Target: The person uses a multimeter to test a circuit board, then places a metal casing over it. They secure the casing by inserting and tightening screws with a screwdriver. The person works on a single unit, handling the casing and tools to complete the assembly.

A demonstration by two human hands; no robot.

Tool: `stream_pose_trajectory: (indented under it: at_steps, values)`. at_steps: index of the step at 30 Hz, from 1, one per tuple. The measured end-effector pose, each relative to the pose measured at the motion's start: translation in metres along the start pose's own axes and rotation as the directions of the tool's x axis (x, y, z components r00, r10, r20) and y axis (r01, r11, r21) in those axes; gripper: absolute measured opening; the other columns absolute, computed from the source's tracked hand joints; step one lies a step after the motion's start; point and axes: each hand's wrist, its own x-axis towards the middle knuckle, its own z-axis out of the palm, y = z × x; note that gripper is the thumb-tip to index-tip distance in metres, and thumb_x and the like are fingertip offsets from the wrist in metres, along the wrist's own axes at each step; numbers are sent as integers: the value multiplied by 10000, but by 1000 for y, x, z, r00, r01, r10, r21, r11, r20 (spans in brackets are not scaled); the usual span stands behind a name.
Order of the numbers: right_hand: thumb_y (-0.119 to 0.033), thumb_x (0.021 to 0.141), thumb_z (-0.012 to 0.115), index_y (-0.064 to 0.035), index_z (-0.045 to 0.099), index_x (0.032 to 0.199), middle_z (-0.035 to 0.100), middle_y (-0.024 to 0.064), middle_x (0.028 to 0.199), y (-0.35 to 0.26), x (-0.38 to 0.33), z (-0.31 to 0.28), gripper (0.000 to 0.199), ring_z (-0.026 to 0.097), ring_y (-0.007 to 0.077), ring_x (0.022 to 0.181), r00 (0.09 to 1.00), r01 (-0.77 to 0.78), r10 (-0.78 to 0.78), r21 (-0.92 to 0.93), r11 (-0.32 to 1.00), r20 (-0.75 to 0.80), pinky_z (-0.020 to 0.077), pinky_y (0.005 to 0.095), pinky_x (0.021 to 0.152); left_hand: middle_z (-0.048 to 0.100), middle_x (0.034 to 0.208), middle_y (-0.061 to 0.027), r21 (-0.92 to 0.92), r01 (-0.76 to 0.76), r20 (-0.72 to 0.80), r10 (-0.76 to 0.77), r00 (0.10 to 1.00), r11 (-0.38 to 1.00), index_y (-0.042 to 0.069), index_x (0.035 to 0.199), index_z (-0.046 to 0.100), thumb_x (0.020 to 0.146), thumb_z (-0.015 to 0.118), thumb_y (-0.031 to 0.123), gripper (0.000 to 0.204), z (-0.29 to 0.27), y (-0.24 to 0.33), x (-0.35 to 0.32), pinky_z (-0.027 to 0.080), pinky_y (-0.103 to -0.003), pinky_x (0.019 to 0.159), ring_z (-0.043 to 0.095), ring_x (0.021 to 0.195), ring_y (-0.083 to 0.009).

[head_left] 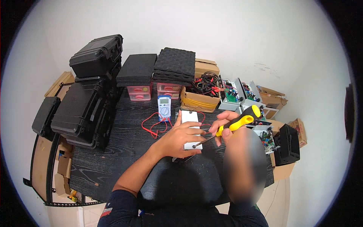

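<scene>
A white, narrow metal box (190,120) lies lengthwise in front of me on the dark table. My left hand (182,137) is wrapped over it, thumb along its left edge and fingers across the top. In my right hand (225,127) is a yellow and black screwdriver (241,121), held by the handle and slanting down to the left. Its tip meets a dark spot, seemingly a screw, near the box's front end. Just beyond the box lies a blue and white multimeter (164,108) with red test leads (148,129) looping beside it.
Black hard cases (79,109) are stacked at the left. Black foam sheets (174,62) rest on small pink drawer boxes (139,93) at the back. A cardboard box (199,101) holds tangled cables (207,84). Several open units with green circuit boards (231,92) stand along the right.
</scene>
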Motion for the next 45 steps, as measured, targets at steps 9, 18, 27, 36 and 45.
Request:
stream_pose_trajectory:
  at_steps: [9,18,27,36,45]
  values:
    - [-152,1058,691,52,546,1383,719,146,1146,-8,-3,-1,410,707,157,886,990,-127,124,61,990,63,599,272,701,730,1337,-7,-8,22,10,-21,1000,1000,203,1207,808,894,824,444,396,-1,0,-1,28,-866,1200,554,1444,-296]
    - [-17,897,856,-26,520,1282,729,227,1162,10,-2,-3,511,760,228,916,1000,1,-2,152,988,6,633,301,721,722,1365,-15,-14,1,6,-1,1000,1000,191,1191,805,904,820,443,382,-1,0,0,16,-862,1200,556,1445,-304]
    - [-164,909,882,1,538,1320,720,260,1215,8,-1,-9,561,786,303,875,997,-67,67,-8,998,-23,658,356,701,726,1348,-19,-26,14,11,-13,1000,1000,190,1186,803,917,804,448,373,-3,2,2,-1,-869,1193,556,1443,-302]
    - [-174,961,828,32,563,1381,713,270,1280,-1,0,-2,538,768,283,884,978,-191,194,48,980,-77,656,353,722,723,1370,-16,-23,8,-15,-8,1000,1000,184,1167,808,907,816,443,367,-2,1,0,4,-872,1190,563,1438,-307]
    - [-213,916,888,-51,517,1162,713,143,999,9,9,-3,474,741,223,790,993,-37,45,73,997,-112,591,283,536,725,1381,-23,2,2,17,-2,1000,1000,199,1239,804,866,853,411,432,-1,-1,-1,8,-843,1211,571,1431,-301]
